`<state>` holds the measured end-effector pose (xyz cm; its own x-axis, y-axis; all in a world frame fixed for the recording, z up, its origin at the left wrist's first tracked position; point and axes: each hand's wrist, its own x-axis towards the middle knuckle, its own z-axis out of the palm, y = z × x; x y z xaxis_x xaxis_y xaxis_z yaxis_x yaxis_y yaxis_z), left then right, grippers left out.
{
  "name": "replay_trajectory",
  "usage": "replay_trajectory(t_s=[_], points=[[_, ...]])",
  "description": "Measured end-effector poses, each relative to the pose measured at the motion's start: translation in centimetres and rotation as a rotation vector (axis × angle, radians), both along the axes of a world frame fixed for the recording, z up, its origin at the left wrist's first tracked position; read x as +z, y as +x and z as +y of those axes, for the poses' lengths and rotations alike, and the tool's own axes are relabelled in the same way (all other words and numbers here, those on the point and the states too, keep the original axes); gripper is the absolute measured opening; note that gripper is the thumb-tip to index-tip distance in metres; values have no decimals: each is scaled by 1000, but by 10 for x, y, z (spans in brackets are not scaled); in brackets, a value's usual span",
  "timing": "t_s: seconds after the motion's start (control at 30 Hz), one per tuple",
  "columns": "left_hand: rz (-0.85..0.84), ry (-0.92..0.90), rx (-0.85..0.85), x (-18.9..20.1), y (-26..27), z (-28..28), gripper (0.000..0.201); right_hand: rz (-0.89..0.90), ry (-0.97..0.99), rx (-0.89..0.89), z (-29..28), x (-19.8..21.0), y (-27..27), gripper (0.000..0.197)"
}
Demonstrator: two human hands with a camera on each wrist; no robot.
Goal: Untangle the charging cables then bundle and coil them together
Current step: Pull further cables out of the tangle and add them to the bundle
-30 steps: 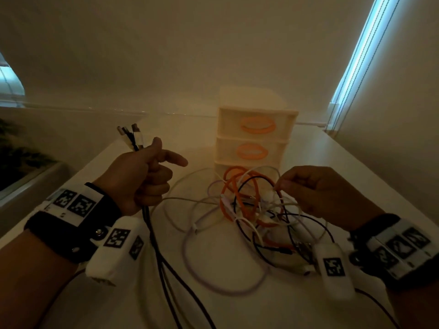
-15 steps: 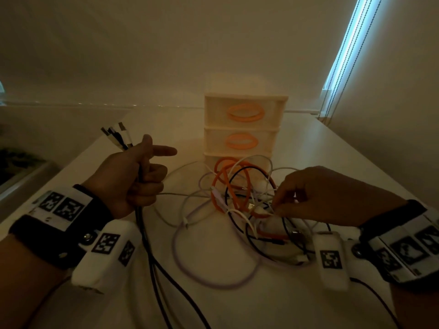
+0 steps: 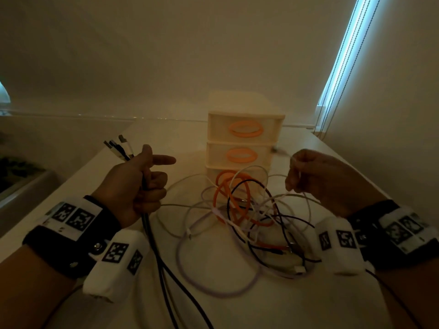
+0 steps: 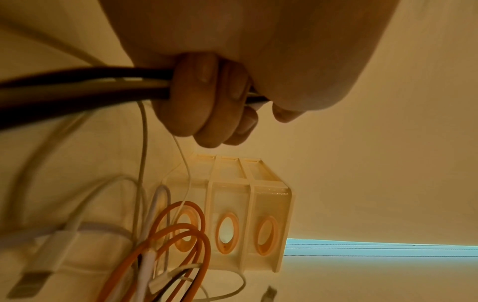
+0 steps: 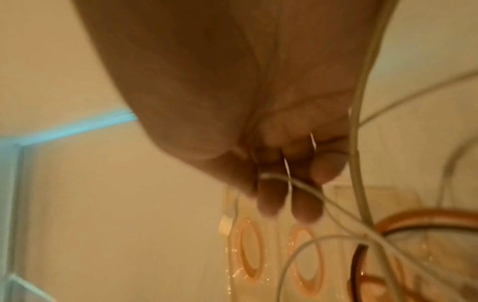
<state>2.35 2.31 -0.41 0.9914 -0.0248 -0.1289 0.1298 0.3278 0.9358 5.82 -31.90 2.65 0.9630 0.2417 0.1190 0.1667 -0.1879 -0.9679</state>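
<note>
From the head view I see my left hand (image 3: 133, 184) fisted round a bundle (image 3: 152, 233) of dark cables, forefinger sticking out, plugs (image 3: 118, 148) fanning above the thumb. My right hand (image 3: 316, 179) is raised, fingers curled, pinching a white cable (image 3: 306, 198) that runs down into the tangle (image 3: 244, 210) lying between my hands on the table (image 3: 237, 309). Drawers (image 3: 244, 148) stand just beyond the tangle.

On the left wrist view, fingers (image 4: 201, 98) wrap the bundle (image 4: 77, 87); orange loops (image 4: 181, 235) and a white plug (image 4: 51, 255) lie below.

The right wrist view is blurred: fingertips (image 5: 289, 196) pinch the thin white cable (image 5: 310, 190), the drawers (image 5: 258, 255) beyond.
</note>
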Motion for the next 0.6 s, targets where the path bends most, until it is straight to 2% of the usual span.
replay_trajectory(t_s=[0.03, 0.2, 0.3, 0.37, 0.43, 0.5, 0.6], points=[[-1, -9, 3, 0, 0, 0, 64, -3, 137, -81, 2, -2, 3, 13], [-31, -31, 8, 1, -2, 0, 66, -25, 542, -461, 12, 11, 8, 10], [-43, -25, -5, 2, -4, 0, 63, -162, 758, -435, 31, 37, -4, 9], [-52, 3, -19, 3, -6, -1, 63, -327, 680, -294, 62, 43, -15, 6], [-74, 15, -51, 6, -9, -3, 65, -421, 427, -188, 98, 31, -28, 4], [-105, 11, -96, 10, -13, -6, 65, -423, 198, -167, 125, 6, -35, 6], [-116, 34, -191, 13, -19, -14, 61, -427, 139, -143, 142, -24, -37, 10]])
